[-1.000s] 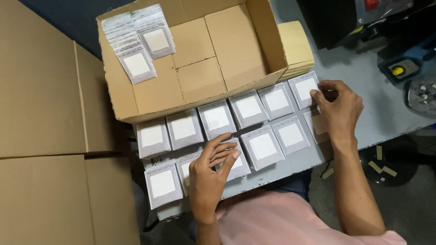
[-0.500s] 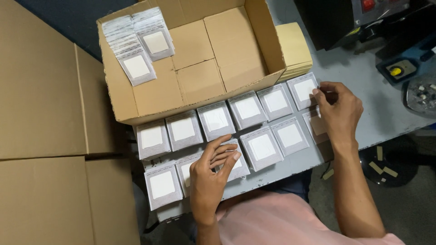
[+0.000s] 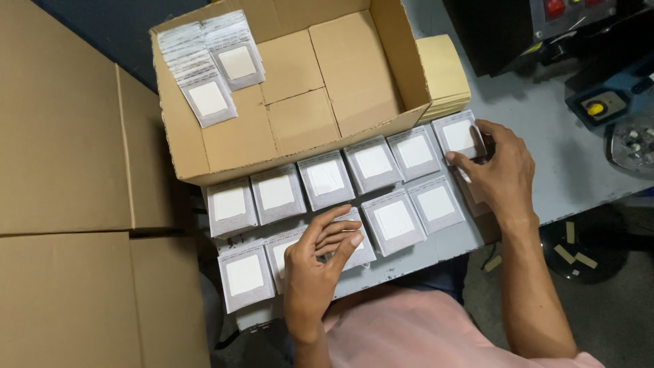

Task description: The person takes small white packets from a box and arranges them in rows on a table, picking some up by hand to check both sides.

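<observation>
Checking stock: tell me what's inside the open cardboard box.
Two fanned rows of clear packets with white squares lean in the box's left corner. The rest shows bare flaps; anything under the packets is hidden.
</observation>
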